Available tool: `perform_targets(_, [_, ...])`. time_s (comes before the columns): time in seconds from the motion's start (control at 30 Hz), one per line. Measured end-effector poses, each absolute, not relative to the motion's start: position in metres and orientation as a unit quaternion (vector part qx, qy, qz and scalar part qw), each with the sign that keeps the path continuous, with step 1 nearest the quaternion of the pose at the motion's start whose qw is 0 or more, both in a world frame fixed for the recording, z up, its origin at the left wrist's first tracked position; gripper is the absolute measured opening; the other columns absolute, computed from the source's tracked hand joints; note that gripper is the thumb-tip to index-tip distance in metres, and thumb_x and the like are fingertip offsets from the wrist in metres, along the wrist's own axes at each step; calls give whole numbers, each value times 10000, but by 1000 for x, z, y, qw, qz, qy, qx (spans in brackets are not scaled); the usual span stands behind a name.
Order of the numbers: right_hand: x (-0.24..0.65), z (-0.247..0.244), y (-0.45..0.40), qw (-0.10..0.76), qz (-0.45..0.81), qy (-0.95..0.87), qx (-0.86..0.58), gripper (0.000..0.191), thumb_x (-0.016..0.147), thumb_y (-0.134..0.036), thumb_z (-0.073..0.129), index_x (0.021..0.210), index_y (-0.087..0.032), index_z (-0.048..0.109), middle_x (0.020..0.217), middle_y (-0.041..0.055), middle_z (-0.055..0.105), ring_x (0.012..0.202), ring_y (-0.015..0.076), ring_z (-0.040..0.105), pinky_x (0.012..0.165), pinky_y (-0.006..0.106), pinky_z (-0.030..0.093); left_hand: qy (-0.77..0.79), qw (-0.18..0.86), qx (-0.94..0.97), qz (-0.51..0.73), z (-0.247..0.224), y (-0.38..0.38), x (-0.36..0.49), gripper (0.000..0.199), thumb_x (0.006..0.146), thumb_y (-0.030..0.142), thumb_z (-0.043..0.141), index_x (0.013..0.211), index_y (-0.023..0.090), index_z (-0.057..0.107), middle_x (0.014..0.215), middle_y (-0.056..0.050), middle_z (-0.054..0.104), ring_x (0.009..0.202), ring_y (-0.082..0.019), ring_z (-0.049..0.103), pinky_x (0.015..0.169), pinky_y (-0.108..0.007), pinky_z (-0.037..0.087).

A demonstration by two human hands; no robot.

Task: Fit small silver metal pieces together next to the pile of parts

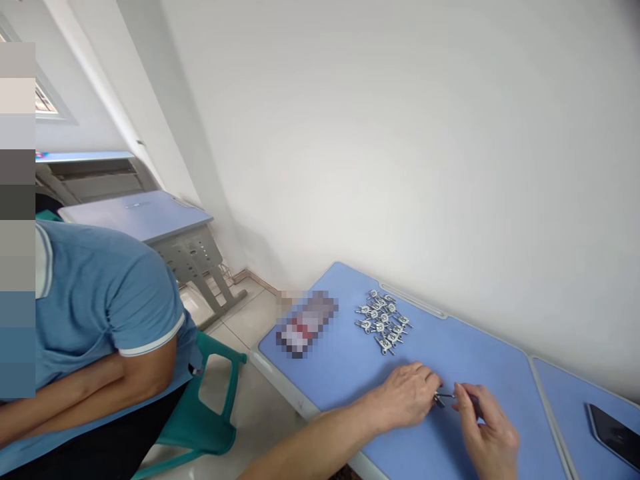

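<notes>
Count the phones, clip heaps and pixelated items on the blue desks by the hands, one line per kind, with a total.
Phone: 1
Heap of metal clips: 1
Pixelated item: 1
Total: 3

Person's left hand (403,398), fingers curled downward, and right hand (487,433), thumb and forefinger pinched, held close together, left forearm (320,427) angled in from lower edge

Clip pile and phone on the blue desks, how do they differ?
The small metal clips are many silvery pieces heaped together, while the phone is a single flat dark slab. The clips lie fully in view beside the wall edge; the phone is cut off by the picture's edge, on the next desk. Both rest on blue desktops.
</notes>
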State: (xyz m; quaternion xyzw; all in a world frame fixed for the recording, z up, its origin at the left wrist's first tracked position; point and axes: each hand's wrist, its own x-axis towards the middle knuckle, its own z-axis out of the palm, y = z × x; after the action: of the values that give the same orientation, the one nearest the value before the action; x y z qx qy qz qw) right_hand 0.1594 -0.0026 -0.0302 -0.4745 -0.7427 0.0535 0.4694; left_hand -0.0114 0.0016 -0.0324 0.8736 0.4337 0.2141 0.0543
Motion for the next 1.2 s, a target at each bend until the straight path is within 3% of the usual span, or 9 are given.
perform_targets(0.2, [157,-29,-1,489,86,-726,-476,234,887,-382,536,747,-200,583,614,-8,548,470,126,518,507,252,407,430,38,879,202,-32,1,-11,101,906,250,498,876,159,529,906,-47,590,892,-179,549,733,-272,445])
perform_targets(0.6, [154,-13,-9,498,133,-707,-484,256,891,-388,520,709,-211,551,609,-17,490,518,131,469,546,266,391,447,43,870,205,-16,-7,-9,131,874,284,578,870,171,511,907,-32,589,898,-179,549,752,-278,437])
perform_targets(0.77, [154,-17,-8,515,242,-641,-515,297,876,-464,535,739,-202,567,608,-19,522,545,141,504,568,267,407,449,44,868,206,-12,-7,-12,125,864,277,577,893,176,509,915,-25,578,893,-179,535,765,-282,424])
perform_targets(1.0, [169,-28,19,623,448,-379,-518,388,786,-552,624,702,-179,559,621,-28,546,478,113,482,492,266,422,440,41,874,203,-13,-4,-16,150,826,210,589,962,193,526,962,-16,556,907,-170,515,775,-275,403])
perform_targets(1.2, [173,-29,23,621,460,-375,-512,392,751,-543,668,672,-170,575,592,-22,551,455,100,463,467,250,404,412,35,887,205,-9,-4,-18,107,866,159,541,965,199,543,963,-12,563,888,-156,511,775,-275,367])
